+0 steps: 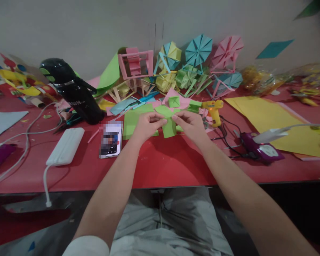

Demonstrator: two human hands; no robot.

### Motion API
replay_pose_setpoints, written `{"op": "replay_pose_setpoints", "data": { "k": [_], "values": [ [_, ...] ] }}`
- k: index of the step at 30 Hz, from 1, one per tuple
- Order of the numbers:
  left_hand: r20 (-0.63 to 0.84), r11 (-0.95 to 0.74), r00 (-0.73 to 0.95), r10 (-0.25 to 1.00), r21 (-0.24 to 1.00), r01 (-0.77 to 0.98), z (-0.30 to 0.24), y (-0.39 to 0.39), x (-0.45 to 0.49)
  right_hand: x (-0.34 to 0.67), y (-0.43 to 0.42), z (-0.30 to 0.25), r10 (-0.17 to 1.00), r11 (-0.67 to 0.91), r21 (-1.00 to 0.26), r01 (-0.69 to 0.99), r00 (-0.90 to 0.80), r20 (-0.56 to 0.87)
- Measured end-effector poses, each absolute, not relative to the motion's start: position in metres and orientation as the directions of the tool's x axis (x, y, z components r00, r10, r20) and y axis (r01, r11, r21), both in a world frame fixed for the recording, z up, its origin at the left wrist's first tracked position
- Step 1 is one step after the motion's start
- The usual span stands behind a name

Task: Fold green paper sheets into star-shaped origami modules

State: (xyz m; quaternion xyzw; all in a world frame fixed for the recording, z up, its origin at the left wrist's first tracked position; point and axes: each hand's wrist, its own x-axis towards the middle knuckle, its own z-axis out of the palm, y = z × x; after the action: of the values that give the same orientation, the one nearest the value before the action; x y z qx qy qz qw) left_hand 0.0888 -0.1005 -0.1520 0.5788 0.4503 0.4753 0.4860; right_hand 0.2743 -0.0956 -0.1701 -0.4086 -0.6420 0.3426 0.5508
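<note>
Between my two hands is a light green piece of paper (pixel 170 128), held just above the red table. My left hand (pixel 150 124) pinches its left edge between thumb and fingers. On the opposite edge, my right hand (pixel 188 122) has the same kind of pinch. Behind the paper lies a small folded green paper square (pixel 174 101) on pink paper. A larger green sheet (pixel 130 122) rests flat beside my left hand. Just right of my right hand lies a yellow hot glue gun (pixel 214 111), its black cord trailing to the right.
Folded paper wheels (pixel 198 49) lean along the wall. A black bottle (pixel 74 94), a phone (pixel 111 140) and a white power bank (pixel 65 146) stand or lie at left. A purple power strip (pixel 261 149) and yellow sheets (pixel 280 124) lie at right.
</note>
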Motion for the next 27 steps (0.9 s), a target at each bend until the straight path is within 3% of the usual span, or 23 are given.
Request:
{"op": "replay_pose_setpoints", "data": {
  "k": [18, 22, 27],
  "values": [
    [0.11, -0.114, 0.117, 0.987, 0.993, 0.027, -0.15, -0.1008, 0.0911, 0.2746, -0.0951, -0.1668, 0.913, 0.408, -0.909, 0.083, -0.053, 0.405],
    [0.117, -0.116, 0.091, 0.989, 0.993, -0.007, -0.1496, -0.0998, 0.0897, 0.2744, -0.0963, -0.1667, 0.936, 0.347, -0.936, 0.051, -0.081, 0.343],
    [0.06, -0.058, 0.052, 0.997, 0.997, -0.052, -0.1455, -0.0999, 0.0892, 0.2751, -0.0971, -0.1666, 0.919, 0.385, -0.909, 0.157, -0.15, 0.364]
  ]
}}
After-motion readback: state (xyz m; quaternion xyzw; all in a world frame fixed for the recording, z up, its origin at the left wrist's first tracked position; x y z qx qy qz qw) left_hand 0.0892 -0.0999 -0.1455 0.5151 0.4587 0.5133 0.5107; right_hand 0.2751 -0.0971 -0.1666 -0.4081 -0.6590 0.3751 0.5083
